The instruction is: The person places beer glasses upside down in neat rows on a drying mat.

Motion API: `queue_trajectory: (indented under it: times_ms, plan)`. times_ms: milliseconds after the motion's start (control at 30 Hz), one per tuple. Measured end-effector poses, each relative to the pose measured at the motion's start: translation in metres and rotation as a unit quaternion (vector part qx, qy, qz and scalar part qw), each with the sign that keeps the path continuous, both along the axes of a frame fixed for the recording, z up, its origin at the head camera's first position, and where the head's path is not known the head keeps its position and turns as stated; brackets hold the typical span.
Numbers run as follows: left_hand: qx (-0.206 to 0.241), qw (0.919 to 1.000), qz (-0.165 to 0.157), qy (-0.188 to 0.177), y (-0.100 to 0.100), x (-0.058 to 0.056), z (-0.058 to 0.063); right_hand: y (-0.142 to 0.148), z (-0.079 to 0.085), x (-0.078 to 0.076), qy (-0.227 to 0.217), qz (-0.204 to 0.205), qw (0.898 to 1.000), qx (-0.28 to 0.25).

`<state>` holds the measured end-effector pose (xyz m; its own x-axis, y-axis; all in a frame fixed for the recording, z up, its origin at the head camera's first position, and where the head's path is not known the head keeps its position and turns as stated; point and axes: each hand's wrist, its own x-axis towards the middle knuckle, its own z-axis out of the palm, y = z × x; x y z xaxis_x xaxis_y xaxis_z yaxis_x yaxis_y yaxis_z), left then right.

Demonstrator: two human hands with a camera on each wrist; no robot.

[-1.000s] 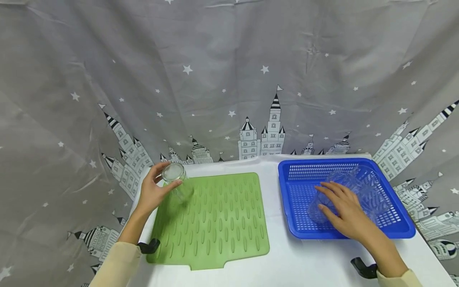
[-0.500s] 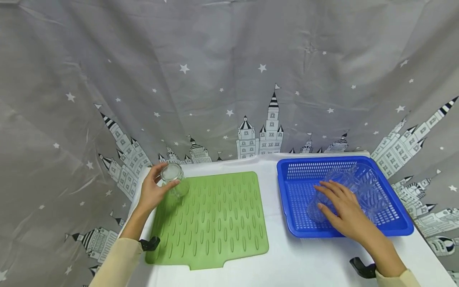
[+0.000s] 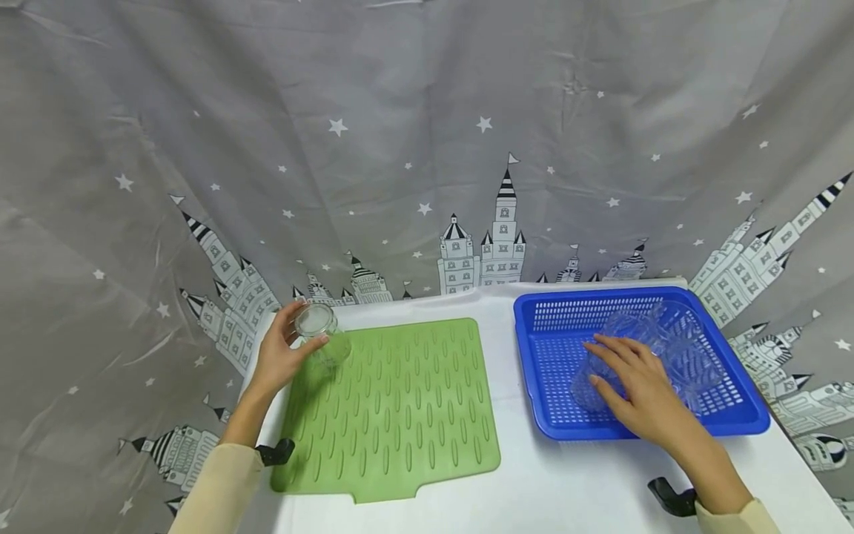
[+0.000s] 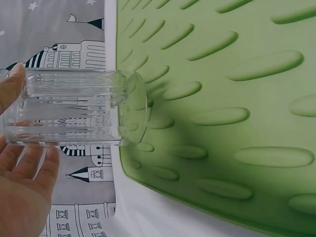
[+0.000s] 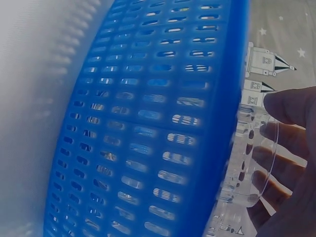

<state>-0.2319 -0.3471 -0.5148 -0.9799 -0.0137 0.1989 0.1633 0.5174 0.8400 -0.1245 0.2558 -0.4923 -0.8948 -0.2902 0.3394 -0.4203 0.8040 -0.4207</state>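
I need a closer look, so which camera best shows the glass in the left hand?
The left wrist view: the glass appears large and side-on, with the left hand gripping one end. The head view shows it smaller, from above, partly covered by that hand. The right wrist view doesn't show it.

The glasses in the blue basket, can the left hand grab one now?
Probably not: the left hand holds another glass, and the blue basket is to the right, past the green mat.

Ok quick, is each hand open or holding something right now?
Left hand: holding a clear glass.
Right hand: at another glass, can't tell if it's gripping.
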Motion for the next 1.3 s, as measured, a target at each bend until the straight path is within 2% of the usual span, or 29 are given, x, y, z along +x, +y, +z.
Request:
queue_trajectory:
  times_ms: [433, 600, 767, 1067, 1300]
  plan:
    - [0.007, 0.9998, -0.010, -0.017, -0.004, 0.002, 0.005, -0.001, 0.004, 0.002, -0.011, -0.008, 1.000, 0.004]
    - [0.011, 0.9997, -0.010, -0.020, -0.005, 0.005, 0.002, 0.002, 0.002, 0.003, -0.007, -0.005, 1.000, 0.017]
    - [0.011, 0.9998, 0.003, -0.019, -0.004, 0.010, -0.002, 0.005, 0.000, 0.004, -0.011, -0.015, 1.000, 0.022]
    - [0.000, 0.9998, 0.017, -0.006, 0.000, 0.011, 0.002, 0.011, 0.004, 0.006, -0.057, -0.039, 0.997, 0.024]
    - [0.001, 0.9994, 0.032, 0.016, 0.000, 0.015, 0.007, 0.010, 0.003, 0.005, -0.066, -0.064, 0.996, 0.008]
